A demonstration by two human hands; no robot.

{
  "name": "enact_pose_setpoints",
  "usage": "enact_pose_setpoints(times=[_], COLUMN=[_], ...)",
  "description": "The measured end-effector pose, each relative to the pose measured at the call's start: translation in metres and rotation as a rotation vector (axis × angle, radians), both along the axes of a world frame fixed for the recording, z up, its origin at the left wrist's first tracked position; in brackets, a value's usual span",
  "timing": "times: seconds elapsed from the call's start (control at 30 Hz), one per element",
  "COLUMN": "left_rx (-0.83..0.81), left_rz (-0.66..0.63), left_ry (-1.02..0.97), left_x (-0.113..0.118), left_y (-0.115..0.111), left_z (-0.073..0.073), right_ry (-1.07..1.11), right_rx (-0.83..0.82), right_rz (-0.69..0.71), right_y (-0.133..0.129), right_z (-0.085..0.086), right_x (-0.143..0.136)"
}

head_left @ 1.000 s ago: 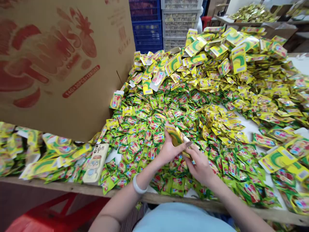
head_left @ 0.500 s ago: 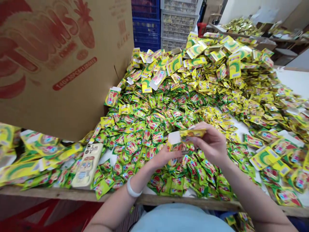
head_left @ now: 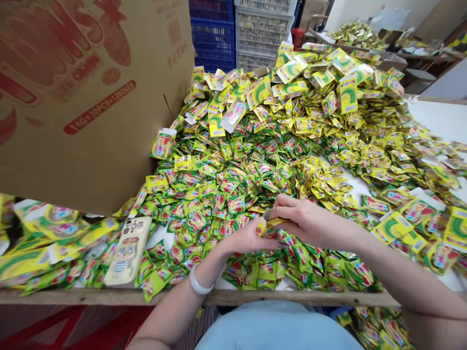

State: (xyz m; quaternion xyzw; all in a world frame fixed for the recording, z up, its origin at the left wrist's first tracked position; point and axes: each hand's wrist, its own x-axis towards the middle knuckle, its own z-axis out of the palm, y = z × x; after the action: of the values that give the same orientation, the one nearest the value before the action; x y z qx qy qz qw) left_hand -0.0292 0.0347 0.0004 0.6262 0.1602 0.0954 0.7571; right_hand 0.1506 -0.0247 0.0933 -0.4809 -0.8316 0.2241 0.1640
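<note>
My left hand (head_left: 246, 238), with a white band at the wrist, is closed around a small yellow cardboard box (head_left: 260, 227), most of it hidden by the fingers. Over the box's mouth bends my right hand (head_left: 306, 221), fingers pinched on a yellow sachet (head_left: 276, 222) at the opening. How far the sachet is inside cannot be made out. Both hands are above a spread of green candy sachets (head_left: 226, 187) with red fruit prints. Yellow sachets (head_left: 324, 182) lie beyond the right hand.
A large printed carton (head_left: 120, 150) stands at the left. Near the table's wooden front edge (head_left: 109, 296) lies a phone in a cream case (head_left: 128, 250). Small open boxes (head_left: 292, 70) top the heap at the back; others (head_left: 392, 227) lie right. Blue crates (head_left: 213, 41) and white crates (head_left: 262, 31) are stacked behind.
My right hand has come down and left to the box, bringing the yellow sachet to its mouth. The box has tilted and is now mostly covered by my hands. The view has shifted slightly.
</note>
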Motion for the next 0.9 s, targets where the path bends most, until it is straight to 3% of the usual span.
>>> enact_pose_setpoints(times=[0.2,0.4,0.53,0.73,0.83,0.9], left_rx=[0.090,-0.086,-0.096,-0.025,0.060,0.030], left_rz=[0.011,-0.059,-0.166,-0.129,-0.062,-0.102], left_ry=[0.031,-0.008,-0.041,-0.035,0.003,0.045], left_x=[0.003,-0.001,-0.001,-0.002,-0.002,-0.001], left_y=[-0.002,0.000,0.002,0.005,0.003,0.001], left_z=[-0.004,0.005,0.005,0.001,0.000,-0.002], right_ry=[-0.050,0.321,0.340,0.366,0.457,0.552], right_rx=[-0.041,-0.015,0.109,-0.160,-0.152,-0.120], right_rz=[-0.020,-0.119,-0.026,0.085,0.011,-0.075], right_y=[-0.003,-0.009,-0.011,-0.011,-0.016,-0.022], right_z=[-0.005,-0.016,-0.029,-0.025,-0.033,-0.047], right_x=[0.003,0.011,0.010,0.014,0.009,0.004])
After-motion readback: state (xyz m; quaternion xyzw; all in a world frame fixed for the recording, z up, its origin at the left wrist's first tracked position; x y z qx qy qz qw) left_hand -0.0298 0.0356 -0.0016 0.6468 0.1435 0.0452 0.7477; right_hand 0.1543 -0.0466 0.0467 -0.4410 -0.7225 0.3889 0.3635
